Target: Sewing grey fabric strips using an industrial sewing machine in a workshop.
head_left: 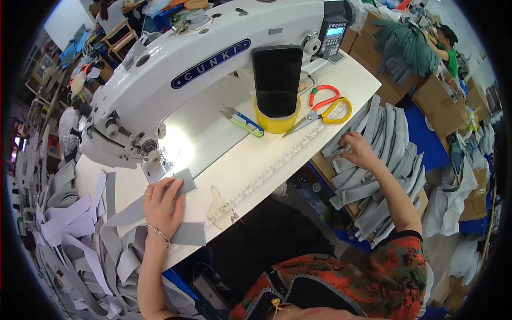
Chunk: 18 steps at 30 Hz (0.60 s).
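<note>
My left hand (162, 209) rests on the sewing table, its fingers laid out over a grey fabric strip (128, 214) close to the needle area. The strip's end (186, 181) shows past my fingertips, and another grey strip end (189, 233) lies beside my wrist. The sewing machine's head (114, 130) stands just beyond, its lamp lighting the bed. Off to the right, my right hand (361, 151) is over a pile of folded grey strips (381, 149). Its fingers are curled together at the pile's near-left edge; what they hold, if anything, is hidden.
A phone (277, 80) leans in a yellow tape roll (274, 124). Beside it lie scissors (325, 109) and thread snips (245, 122). A ruler scale (277, 166) runs along the table. Loose grey and lilac strips (69, 224) heap at left. Another person (447, 50) works at far right.
</note>
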### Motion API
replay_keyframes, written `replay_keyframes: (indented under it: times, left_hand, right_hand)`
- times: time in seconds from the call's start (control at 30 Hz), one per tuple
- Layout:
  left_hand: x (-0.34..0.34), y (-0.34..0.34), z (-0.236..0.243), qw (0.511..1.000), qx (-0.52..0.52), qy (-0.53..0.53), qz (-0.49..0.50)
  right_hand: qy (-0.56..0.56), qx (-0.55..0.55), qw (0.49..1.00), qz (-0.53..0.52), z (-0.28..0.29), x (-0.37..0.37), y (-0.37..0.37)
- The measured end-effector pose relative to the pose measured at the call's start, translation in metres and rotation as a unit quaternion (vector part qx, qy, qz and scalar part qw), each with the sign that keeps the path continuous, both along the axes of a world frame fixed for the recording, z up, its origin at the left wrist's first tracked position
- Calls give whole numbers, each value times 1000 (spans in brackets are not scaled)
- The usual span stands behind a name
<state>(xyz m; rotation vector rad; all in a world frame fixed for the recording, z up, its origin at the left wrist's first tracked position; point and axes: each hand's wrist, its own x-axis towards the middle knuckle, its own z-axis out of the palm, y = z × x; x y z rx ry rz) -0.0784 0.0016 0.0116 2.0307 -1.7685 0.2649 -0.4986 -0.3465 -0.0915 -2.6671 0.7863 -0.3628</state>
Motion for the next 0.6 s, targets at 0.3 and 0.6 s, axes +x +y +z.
replay_keyframes:
  times: [0.3,0.6]
  left_hand:
    - [-48,-4,49,982,-116,114,-98]
    - [-116,8,117,803,-89,582,-88]
  right_hand:
    - [-230,123,961,92,164,76,111]
    - [-313,332,858,237,248,189,194]
